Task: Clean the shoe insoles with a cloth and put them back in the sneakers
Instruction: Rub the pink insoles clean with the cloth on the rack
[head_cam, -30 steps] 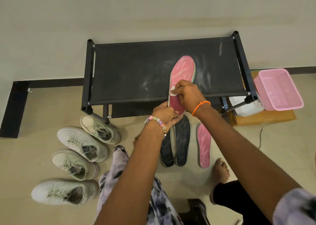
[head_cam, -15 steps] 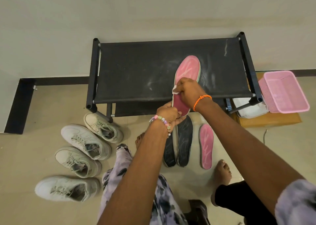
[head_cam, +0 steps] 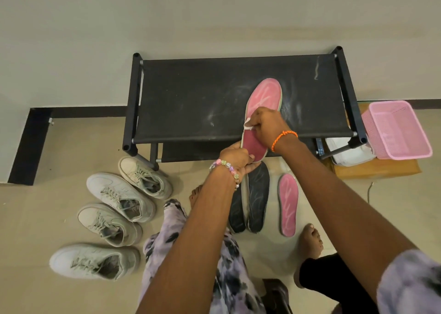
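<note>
Two hands worked one pink insole over black rack: left hand pinched heel end, right hand clamped cloth mid-length. Best approach: firm heel hold, long strokes toward toe. Three insoles lay on floor; sneakers sat left.

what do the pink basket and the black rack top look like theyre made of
Pink basket: apparently moulded plastic, with an even colour and fine lattice walls. Black rack top: probably woven fabric stretched between black tubes, matte, with pale dusty scuffs; its exact fibre can't be told.
</note>
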